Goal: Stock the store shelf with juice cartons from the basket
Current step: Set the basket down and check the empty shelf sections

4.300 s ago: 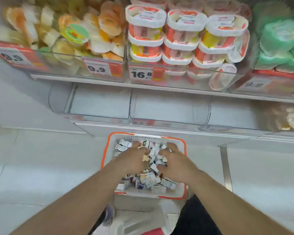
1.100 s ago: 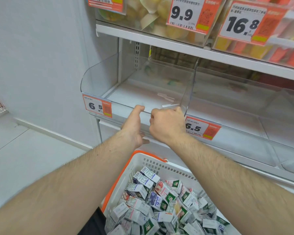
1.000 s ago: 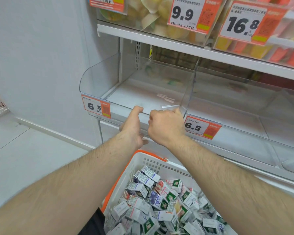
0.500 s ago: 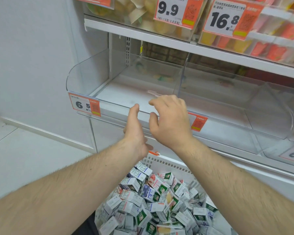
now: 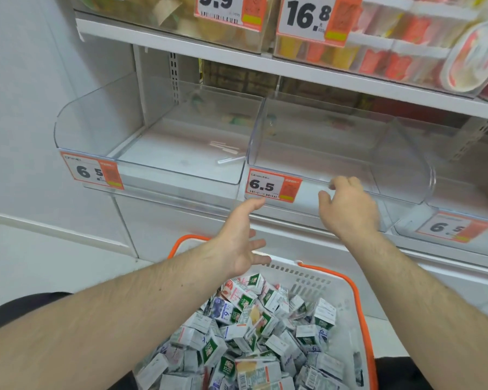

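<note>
A white basket with an orange rim (image 5: pixel 358 302) sits low in front of me, heaped with several small juice cartons (image 5: pixel 254 333). Above it the white store shelf (image 5: pixel 181 161) carries clear plastic bins with nothing in them. My left hand (image 5: pixel 241 237) hovers open over the basket's far rim, fingers spread, holding nothing. My right hand (image 5: pixel 347 206) is up at the front lip of the middle clear bin (image 5: pixel 307 153), fingers loosely bent at its edge, and it holds no carton.
Orange price tags reading 6.5 (image 5: pixel 273 187) hang on the bin fronts. The upper shelf (image 5: pixel 293 63) holds packed fruit cups and tubs behind 9.9 and 16.8 tags. A white wall (image 5: pixel 23 108) closes the left side. A few straws (image 5: pixel 226 153) lie in the left bin.
Both hands have left the divider between the left and middle bins. My right hand moved right to the middle bin's lip, and my left hand dropped toward the basket with fingers spread.
</note>
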Available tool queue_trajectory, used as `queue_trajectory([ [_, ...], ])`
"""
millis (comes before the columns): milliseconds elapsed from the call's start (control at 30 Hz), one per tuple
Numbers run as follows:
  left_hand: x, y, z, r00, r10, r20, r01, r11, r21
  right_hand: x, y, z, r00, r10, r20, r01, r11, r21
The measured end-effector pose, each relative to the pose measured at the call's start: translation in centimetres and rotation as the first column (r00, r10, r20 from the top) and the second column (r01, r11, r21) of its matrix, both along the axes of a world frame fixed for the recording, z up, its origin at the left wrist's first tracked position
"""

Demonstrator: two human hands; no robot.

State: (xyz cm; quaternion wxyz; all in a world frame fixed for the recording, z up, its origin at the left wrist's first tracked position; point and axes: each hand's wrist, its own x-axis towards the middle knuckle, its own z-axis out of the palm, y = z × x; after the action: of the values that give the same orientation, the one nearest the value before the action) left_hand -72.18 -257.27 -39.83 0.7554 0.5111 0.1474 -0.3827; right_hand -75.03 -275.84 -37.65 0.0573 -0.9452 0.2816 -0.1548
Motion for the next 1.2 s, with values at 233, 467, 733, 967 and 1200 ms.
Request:
queue_trajectory([
  [233,-0.2,-0.7,-0.6,0.996,-0.084,0.043,0.084,0.996,0.007,0.0,-1.5,0.2,0.943,0.078,0.323,-0.075,0.997,-0.021],
  [467,0.1,-0.9,-0.9,0.987,-0.124,0.107,0.124,0.992,0.003,-1.2,-0.3,-0.2,0.977,0.048,0.208,-0.048,0.999,-0.005],
  [733,0.2,-1.1,-1.0,0.982,-0.133,0.134,0.132,0.991,0.021,-3.0,0.9,-0.3,0.996,0.042,0.082,-0.041,0.999,-0.022],
  [967,-0.6,-1.5,-1.0,0.980,-0.147,0.137,0.143,0.989,0.038,-3.9,1.3,-0.2,0.996,0.053,0.073,-0.053,0.999,-0.015],
  [1200,-3.5,-3.4,-1.0,0.973,-0.185,0.137,0.175,0.981,0.080,-5.5,0.3,0.5,0.981,0.183,0.066,-0.191,0.971,0.147],
])
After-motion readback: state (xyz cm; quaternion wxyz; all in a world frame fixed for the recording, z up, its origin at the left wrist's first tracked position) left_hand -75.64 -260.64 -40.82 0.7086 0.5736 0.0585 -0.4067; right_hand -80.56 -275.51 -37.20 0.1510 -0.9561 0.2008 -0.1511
